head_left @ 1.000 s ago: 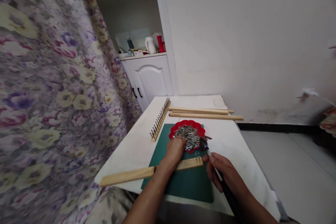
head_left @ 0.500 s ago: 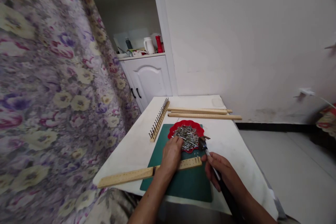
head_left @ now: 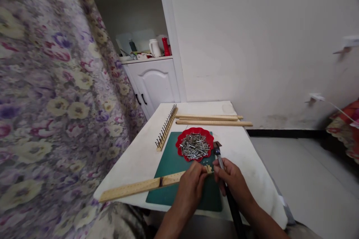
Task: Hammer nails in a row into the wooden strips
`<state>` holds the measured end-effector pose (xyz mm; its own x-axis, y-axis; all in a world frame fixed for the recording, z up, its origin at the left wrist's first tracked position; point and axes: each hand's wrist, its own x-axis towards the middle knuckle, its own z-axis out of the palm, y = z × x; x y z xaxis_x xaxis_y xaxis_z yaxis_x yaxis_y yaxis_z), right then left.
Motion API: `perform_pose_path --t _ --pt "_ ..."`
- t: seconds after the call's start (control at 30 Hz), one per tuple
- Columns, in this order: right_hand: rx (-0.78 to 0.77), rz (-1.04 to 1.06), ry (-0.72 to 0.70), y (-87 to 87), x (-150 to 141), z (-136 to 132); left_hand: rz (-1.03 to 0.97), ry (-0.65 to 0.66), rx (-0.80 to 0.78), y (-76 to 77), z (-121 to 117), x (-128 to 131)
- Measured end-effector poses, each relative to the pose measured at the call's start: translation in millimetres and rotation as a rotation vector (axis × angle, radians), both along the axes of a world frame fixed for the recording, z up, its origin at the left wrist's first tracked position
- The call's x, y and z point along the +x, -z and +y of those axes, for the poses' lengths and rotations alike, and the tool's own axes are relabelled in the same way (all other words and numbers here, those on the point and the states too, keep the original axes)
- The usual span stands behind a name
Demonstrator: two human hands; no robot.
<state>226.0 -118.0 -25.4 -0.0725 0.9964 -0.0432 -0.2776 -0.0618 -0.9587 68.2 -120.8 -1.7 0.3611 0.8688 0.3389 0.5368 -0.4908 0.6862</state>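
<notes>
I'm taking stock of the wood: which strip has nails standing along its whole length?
The nail-lined strip left of the red bowl; the front strip, at the left hand, and the back strips show no such full row.

White-covered table [head_left: 131, 171]: green rectangular mat [head_left: 168, 160]; dotted wooden bar [head_left: 146, 186] across both; nail-studded wooden strip [head_left: 168, 131], left; long pale wooden strips [head_left: 214, 123], far end.

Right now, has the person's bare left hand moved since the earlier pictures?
Yes: the left hand has moved nearer the person and rightward, away from the scalloped red bowl of silver nails, to the holed pale wooden strip.
</notes>
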Motion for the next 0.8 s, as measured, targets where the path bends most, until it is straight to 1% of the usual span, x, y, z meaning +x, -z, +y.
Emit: perform_pose_path --t 0.07,0.1,0.23,0.3,0.4,0.5,0.57,0.63,0.73,0.8 --pt "-0.007 0.054 -0.004 -2.1 1.6 -0.9 -0.093 0.0 -0.042 0.9 -1.1 2.8" --pt "-0.012 0.082 -0.005 -3.0 2.4 -1.2 -0.172 -0.019 -0.085 2.7 -1.1 4.0" --pt "-0.033 0.169 -0.012 -2.9 4.3 -0.6 -0.633 -0.095 -0.389 16.6 0.4 11.2" --pt "-0.041 0.199 -0.03 -1.2 3.9 0.3 -0.808 -0.103 -0.495 23.3 1.0 17.1" --pt "-0.03 0.221 -0.06 1.2 1.6 0.8 -0.966 -0.119 -0.534 28.2 0.6 27.4" --pt "-0.01 0.212 -0.09 0.9 -1.5 -0.7 -1.097 -0.128 -0.56 28.5 -0.5 33.7" --pt "-0.005 0.176 -0.087 -1.7 -2.7 -2.8 -1.121 -0.133 -0.572 28.1 0.5 31.7" --pt "-0.007 0.135 -0.066 -5.9 -2.4 -5.2 -1.076 -0.173 -0.532 27.8 4.1 23.8" --pt "-0.015 0.113 -0.046 -12.4 0.2 -7.8 -0.857 -0.291 -0.39 28.6 14.0 5.9" --pt "-0.017 0.107 -0.037 -14.9 2.0 -8.5 -0.652 -0.323 -0.288 30.4 20.7 -3.9"
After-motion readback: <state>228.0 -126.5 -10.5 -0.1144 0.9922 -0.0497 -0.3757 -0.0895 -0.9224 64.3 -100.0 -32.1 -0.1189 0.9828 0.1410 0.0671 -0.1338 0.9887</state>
